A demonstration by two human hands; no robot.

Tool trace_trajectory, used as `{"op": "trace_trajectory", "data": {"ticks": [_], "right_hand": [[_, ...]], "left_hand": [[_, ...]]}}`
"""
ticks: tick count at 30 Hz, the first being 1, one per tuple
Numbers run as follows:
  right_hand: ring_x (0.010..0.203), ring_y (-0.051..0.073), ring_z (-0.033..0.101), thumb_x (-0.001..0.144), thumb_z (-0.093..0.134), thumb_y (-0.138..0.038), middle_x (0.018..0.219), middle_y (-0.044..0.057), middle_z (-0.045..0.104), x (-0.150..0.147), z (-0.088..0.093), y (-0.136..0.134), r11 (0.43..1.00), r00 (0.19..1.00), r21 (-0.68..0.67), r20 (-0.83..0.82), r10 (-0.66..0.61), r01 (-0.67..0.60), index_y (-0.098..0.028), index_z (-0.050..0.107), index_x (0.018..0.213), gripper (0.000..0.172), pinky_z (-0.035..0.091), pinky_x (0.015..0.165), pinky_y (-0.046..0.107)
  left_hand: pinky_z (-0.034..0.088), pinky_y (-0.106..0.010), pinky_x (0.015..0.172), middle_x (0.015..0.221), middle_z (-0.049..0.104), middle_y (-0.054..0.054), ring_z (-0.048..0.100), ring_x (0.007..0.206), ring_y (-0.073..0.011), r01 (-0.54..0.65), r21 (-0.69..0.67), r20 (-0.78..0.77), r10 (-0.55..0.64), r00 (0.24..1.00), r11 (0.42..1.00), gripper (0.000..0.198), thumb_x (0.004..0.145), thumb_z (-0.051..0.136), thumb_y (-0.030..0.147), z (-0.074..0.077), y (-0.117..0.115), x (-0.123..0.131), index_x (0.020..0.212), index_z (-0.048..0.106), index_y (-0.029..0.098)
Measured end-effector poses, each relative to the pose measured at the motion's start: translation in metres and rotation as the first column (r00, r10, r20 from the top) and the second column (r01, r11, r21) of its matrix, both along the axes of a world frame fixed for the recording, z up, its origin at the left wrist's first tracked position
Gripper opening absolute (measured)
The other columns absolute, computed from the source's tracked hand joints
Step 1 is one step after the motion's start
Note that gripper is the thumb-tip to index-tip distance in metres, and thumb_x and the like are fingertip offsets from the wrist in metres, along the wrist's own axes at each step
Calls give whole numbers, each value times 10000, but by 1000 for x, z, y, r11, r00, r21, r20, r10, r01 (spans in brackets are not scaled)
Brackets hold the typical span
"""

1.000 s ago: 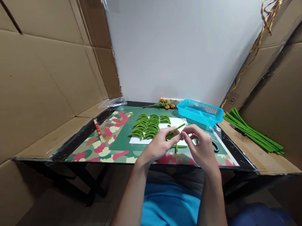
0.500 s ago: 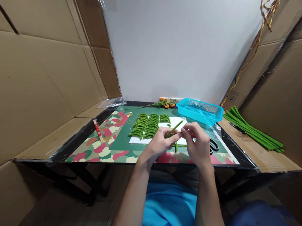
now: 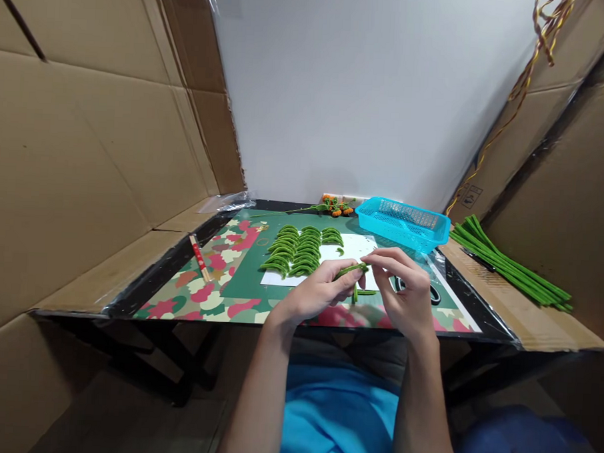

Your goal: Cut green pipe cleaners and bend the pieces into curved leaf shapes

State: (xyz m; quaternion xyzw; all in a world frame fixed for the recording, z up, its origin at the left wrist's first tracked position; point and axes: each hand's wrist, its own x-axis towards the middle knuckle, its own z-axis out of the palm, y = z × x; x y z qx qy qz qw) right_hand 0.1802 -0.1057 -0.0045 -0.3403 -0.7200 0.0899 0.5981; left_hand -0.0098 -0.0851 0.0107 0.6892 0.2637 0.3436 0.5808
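Observation:
A short piece of green pipe cleaner (image 3: pixel 349 271) lies across the fingers of my left hand (image 3: pixel 324 287), pinched under the thumb. At its far end the thumb and forefinger of my right hand (image 3: pixel 402 284) are closed together on the tip. Below my hands, more green pipe cleaner pieces (image 3: pixel 366 293) rest on the mat. Black-handled scissors (image 3: pixel 435 296) lie partly hidden behind my right hand. To the left, rows of curved green pipe cleaner pieces (image 3: pixel 308 247) cover much of a white sheet (image 3: pixel 354 245), with one small curl (image 3: pixel 339 251) apart from them.
A blue plastic basket (image 3: pixel 402 224) stands at the back right, beside orange flowers (image 3: pixel 335 206) on green stems. Long green pipe cleaners (image 3: pixel 515 266) and a black pen (image 3: pixel 478 259) lie on cardboard at the right. Red-sleeved chopsticks (image 3: pixel 199 257) are at the left. Cardboard walls flank the table.
The pipe cleaner piece, which stuck up above my left hand, now lies low across its fingers. My right hand has shifted slightly right, with its fingers straighter. The view has turned a little.

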Motion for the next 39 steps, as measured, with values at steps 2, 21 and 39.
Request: {"op": "trace_trajectory", "data": {"ticks": [2,21,39], "right_hand": [[885,193,705,1005,590,-159,1044,63,737,0,0,-1,1000,1000,-9,9,-5,5,-266,799,1095,251,532,637,295],[782,169,697,1022,620,-215,967,46,762,-1,-6,6,995,999,-100,-46,1,-6,-241,779,1014,161,517,610,285],[580,127,605,971,673,-216,783,24,701,-17,2,2,992,992,34,-30,-119,120,-212,749,921,91,449,497,264]], "left_hand": [[225,-220,519,688,351,56,271,589,-91,3,-27,35,-2,999,1000,424,998,606,578,0,0,0,917,596,162],[222,-222,487,611,376,64,282,530,-69,-177,19,84,175,981,984,373,903,769,490,1,4,2,943,741,120],[321,-236,524,662,565,10,419,565,-109,-468,232,114,454,884,853,303,946,703,448,-3,5,16,1028,772,165]]}}
